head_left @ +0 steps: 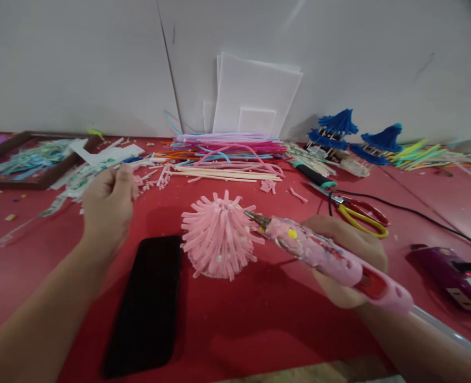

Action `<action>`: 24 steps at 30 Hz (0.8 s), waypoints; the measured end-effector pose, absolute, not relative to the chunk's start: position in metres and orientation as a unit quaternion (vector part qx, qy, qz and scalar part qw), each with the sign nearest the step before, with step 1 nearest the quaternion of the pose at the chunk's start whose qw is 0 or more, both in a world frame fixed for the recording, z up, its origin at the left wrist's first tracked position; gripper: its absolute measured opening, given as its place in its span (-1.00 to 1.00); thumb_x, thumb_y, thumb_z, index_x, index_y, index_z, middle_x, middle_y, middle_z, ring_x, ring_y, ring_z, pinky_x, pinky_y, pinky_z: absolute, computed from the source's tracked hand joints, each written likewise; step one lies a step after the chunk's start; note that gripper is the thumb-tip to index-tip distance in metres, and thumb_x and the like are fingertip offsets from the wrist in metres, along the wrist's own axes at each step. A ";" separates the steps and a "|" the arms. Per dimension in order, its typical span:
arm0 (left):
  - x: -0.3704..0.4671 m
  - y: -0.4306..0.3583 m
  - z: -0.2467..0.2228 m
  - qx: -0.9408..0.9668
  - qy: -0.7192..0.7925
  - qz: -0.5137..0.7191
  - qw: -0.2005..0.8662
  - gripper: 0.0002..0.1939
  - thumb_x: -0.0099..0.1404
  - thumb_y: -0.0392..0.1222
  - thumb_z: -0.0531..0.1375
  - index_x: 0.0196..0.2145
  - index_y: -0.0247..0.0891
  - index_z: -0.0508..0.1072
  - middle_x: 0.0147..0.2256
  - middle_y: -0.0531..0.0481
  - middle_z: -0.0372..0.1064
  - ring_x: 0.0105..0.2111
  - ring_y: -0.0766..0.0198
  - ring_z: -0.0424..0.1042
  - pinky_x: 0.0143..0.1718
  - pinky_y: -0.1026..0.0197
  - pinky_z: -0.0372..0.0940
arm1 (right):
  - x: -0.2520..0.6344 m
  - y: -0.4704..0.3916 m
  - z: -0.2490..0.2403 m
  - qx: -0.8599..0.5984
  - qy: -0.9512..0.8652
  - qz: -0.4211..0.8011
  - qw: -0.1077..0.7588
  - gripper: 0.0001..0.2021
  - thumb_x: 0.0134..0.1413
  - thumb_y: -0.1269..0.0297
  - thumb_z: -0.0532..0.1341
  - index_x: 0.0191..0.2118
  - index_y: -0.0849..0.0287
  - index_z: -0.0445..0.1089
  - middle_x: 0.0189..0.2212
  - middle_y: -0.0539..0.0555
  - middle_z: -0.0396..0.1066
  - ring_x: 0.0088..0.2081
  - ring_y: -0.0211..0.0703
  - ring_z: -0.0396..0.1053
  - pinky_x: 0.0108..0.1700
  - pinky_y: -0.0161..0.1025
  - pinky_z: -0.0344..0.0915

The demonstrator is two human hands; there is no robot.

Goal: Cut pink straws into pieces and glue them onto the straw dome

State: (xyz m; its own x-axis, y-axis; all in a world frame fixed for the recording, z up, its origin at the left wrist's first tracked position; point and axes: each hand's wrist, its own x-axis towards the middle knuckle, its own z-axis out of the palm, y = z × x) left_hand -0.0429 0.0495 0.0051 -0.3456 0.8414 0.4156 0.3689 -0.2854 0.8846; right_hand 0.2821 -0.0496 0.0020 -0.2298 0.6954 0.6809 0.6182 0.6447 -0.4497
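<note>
My right hand (pixel 349 255) is wrapped round a pink hot glue gun (pixel 319 252) with a clear glue stick out of its back end. Its metal nozzle reaches the right side of a pink dome (pixel 221 234) made of short fuzzy pipe-cleaner strips that fan down from the top. Whether nozzle and strips touch, I cannot tell. On the left, my left hand (pixel 110 205) is closed with thumb against fingers, beside a small heap of cut pink pipe-cleaner pieces (pixel 140 183). What it pinches, if anything, is hidden.
A black phone (pixel 145 303) lies left of the dome. Bundled pipe cleaners (pixel 227 151), wooden sticks (pixel 227 173) and scissors (pixel 359 213) lie behind. Two blue roofed models (pixel 335 130) stand at the back right. A purple power socket (pixel 454 279) and black cable (pixel 419 215) are right.
</note>
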 end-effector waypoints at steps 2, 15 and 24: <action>-0.055 0.057 0.004 0.541 0.580 0.592 0.145 -0.48 -0.09 -0.11 0.49 -0.29 -0.16 0.27 -0.42 0.13 0.23 -0.47 0.31 0.19 -0.38 0.10 0.12 | 0.282 -0.049 0.004 -0.409 -0.795 0.022 0.448 -0.76 -0.07 0.43 0.17 -0.20 0.09 0.34 -0.42 0.01 0.48 -0.46 -0.22 0.45 -0.43 -0.33 0.38; 0.015 -0.021 0.011 0.792 0.366 0.480 0.095 -0.56 0.38 -0.04 0.00 0.17 -0.08 0.32 0.09 -0.09 0.37 0.13 -0.04 0.26 0.18 -0.15 0.08 | 0.279 -0.048 0.002 -0.335 -0.830 -0.066 0.441 -0.82 0.13 0.46 0.10 -0.17 0.22 0.38 -0.28 0.17 0.47 -0.23 -0.13 0.48 -0.21 -0.24 0.44; 0.012 -0.023 0.000 0.811 0.326 0.476 0.094 -0.48 0.36 -0.02 -0.03 0.25 -0.04 0.21 0.14 -0.04 0.32 0.15 -0.13 0.26 0.22 -0.24 0.05 | 0.276 -0.050 0.009 -0.347 -0.835 -0.070 0.422 -0.86 0.19 0.48 0.03 -0.22 0.21 0.31 -0.36 0.13 0.39 -0.31 -0.18 0.40 -0.28 -0.24 0.38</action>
State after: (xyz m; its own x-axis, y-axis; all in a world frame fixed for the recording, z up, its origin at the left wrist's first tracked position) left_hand 0.0122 -0.0231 -0.0001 0.3340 0.6191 0.7107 0.4402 -0.7692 0.4631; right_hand 0.2763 -0.0501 0.0086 -0.4035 0.5201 0.7528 0.6388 0.7492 -0.1752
